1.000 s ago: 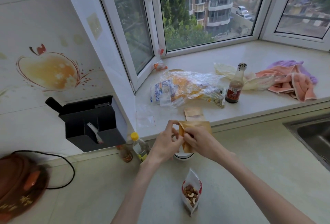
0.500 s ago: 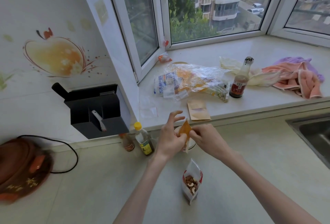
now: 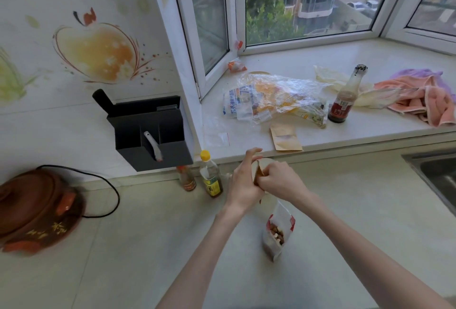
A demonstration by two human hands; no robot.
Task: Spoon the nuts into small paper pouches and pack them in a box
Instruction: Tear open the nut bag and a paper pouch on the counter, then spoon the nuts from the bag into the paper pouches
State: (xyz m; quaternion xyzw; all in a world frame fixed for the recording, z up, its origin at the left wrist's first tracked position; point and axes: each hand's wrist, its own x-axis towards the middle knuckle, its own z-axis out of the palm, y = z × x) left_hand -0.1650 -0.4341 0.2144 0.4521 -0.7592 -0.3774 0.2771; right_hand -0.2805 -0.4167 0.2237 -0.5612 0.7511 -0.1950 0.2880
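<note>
Two paper pouches: one (image 3: 259, 173) held by both hands' grip, left hand (image 3: 243, 183) and right hand (image 3: 281, 181); one (image 3: 286, 137) on the windowsill (image 3: 370, 62); one nut bag (image 3: 277, 232) on the worktop (image 3: 123, 259).

Wall: white tiles (image 3: 61, 116) ran along my left, printed with an orange apple decal (image 3: 98, 54).
Window: a white-framed bay window (image 3: 237, 12) stood ahead of me, one sash swung inward; beyond it I saw trees and apartment blocks.
Sill: the pale stone sill (image 3: 308, 59) was deep and wide.
Counter: the light countertop (image 3: 123, 247) spread below me.
Sink: a steel sink (image 3: 439, 178) sat at my right edge.
Light: soft daylight came through the glass.
</note>
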